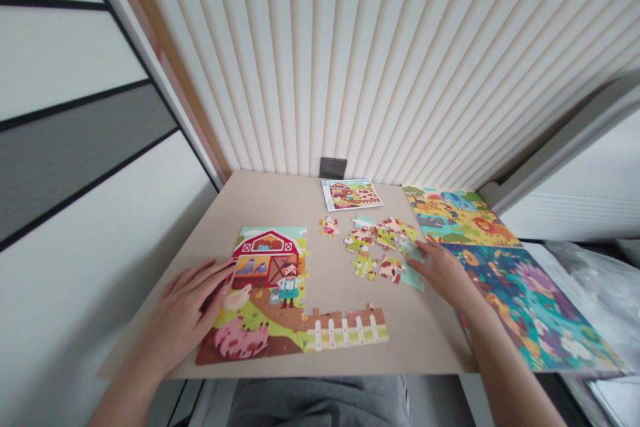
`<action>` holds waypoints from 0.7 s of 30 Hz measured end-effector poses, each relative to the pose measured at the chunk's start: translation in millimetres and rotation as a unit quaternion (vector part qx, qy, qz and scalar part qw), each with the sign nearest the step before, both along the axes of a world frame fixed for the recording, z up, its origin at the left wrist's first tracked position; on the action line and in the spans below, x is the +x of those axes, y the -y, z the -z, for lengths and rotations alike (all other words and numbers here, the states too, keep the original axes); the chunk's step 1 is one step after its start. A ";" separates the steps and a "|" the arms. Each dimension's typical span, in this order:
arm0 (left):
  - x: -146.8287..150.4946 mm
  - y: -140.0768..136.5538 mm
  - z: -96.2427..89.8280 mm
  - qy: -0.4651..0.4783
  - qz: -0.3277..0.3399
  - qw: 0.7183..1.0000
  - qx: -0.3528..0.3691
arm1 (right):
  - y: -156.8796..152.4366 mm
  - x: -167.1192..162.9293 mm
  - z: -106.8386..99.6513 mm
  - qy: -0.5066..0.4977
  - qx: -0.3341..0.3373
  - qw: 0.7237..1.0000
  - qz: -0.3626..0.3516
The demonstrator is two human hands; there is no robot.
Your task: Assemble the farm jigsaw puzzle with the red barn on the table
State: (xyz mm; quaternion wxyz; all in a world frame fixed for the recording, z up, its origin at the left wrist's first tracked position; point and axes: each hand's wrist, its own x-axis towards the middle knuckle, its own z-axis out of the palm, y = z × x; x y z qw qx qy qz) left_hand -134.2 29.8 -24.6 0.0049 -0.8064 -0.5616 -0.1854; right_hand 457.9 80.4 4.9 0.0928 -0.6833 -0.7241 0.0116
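A partly joined farm jigsaw puzzle (pixel 273 347) lies flat on the table, with a red barn, a farmer and a pig on its left part. A strip of fence pieces (pixel 347 331) runs right along its bottom edge. My left hand (pixel 187 310) rests on the puzzle's left edge, fingers stretched out. At the right, my right hand (pixel 445 271) touches light-blue puzzle pieces (pixel 413 277) with thumb and fingers apart. Beside it is a cluster of loose pieces (pixel 385 237), some overlapping. One cow-face piece (pixel 329 226) lies alone between cluster and barn.
A reference picture card (pixel 353 195) lies at the back by the pleated wall, below a dark socket (pixel 333 167). Two finished puzzles, a yellow animal scene (pixel 460 217) and a dark-blue one (pixel 535 307), lie on the right. Clear plastic wrapping (pixel 600 280) sits beyond them.
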 end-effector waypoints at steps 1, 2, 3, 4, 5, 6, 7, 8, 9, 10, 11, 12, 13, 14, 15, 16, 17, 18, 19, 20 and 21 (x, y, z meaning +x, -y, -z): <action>0.5 0.3 -0.7 0.001 0.000 1.000 -0.001 | -0.3 0.2 0.5 0.003 0.000 1.000 -0.003; 1.0 0.6 -1.6 0.001 -0.001 1.000 -0.002 | -0.3 0.4 0.3 0.007 0.001 1.000 -0.006; 1.6 1.0 -2.4 0.001 -0.002 1.000 -0.003 | -0.3 0.5 -0.3 0.010 0.001 1.000 -0.009; 2.4 1.3 -3.3 0.001 -0.002 1.000 -0.004 | -0.2 0.5 -1.1 0.015 0.002 1.000 -0.012; 3.4 1.7 -4.3 0.001 -0.003 1.000 -0.004 | -0.2 0.3 -2.1 0.019 0.003 1.000 -0.014; 4.4 1.9 -5.3 0.002 -0.003 1.000 -0.004 | -0.4 0.0 -3.0 0.024 0.004 1.000 -0.016; 5.6 2.1 -6.3 0.003 -0.004 1.000 -0.004 | -0.8 -0.4 -3.8 0.030 0.005 0.999 -0.018; 6.7 2.2 -7.3 0.005 -0.004 1.000 -0.003 | -1.5 -0.6 -4.6 0.035 0.005 0.999 -0.020; 7.7 2.3 -8.1 0.007 -0.005 1.000 -0.002 | -2.3 -0.5 -5.6 0.041 0.004 0.999 -0.023; 8.5 2.4 -8.7 0.010 -0.006 1.000 -0.001 | -3.2 0.1 -6.7 0.047 0.005 0.999 -0.024; 9.0 2.6 -9.2 0.011 -0.007 1.000 0.000 | -4.1 1.1 -8.3 0.056 0.006 0.998 -0.022; 9.3 2.7 -9.4 0.013 -0.008 1.000 0.000 | -4.8 2.2 -10.5 0.068 0.009 0.997 -0.020; 9.4 2.9 -9.5 0.013 -0.008 1.000 -0.001 | -5.2 3.0 -13.4 0.080 0.015 0.997 -0.015; 9.3 3.2 -9.5 0.014 -0.008 1.000 -0.002 | -5.4 2.7 -17.2 0.092 0.023 0.995 -0.010; 9.2 3.4 -9.5 0.013 -0.008 1.000 -0.003 | -5.3 0.4 -21.8 0.102 0.034 0.994 -0.007; 9.2 3.7 -9.6 0.013 -0.006 1.000 -0.004 | -5.1 -4.9 -27.3 0.104 0.047 0.993 -0.009; 9.3 3.9 -9.8 0.012 -0.004 1.000 -0.005 | -4.8 -14.0 -33.3 0.097 0.060 0.993 -0.020; 9.6 4.1 -10.1 0.013 -0.003 1.000 -0.005 | -4.7 -27.3 -39.5 0.083 0.073 0.993 -0.038; 10.1 4.2 -10.6 0.012 -0.002 1.000 -0.006 | -5.2 -44.9 -45.5 0.060 0.083 0.992 -0.067; 10.8 4.2 -11.0 0.013 -0.002 1.000 -0.007 | -6.5 -66.2 -51.0 0.030 0.080 0.990 -0.115; 11.6 4.2 -11.4 0.013 -0.003 1.000 -0.007 | -9.1 -90.2 -55.4 0.006 0.073 0.985 -0.157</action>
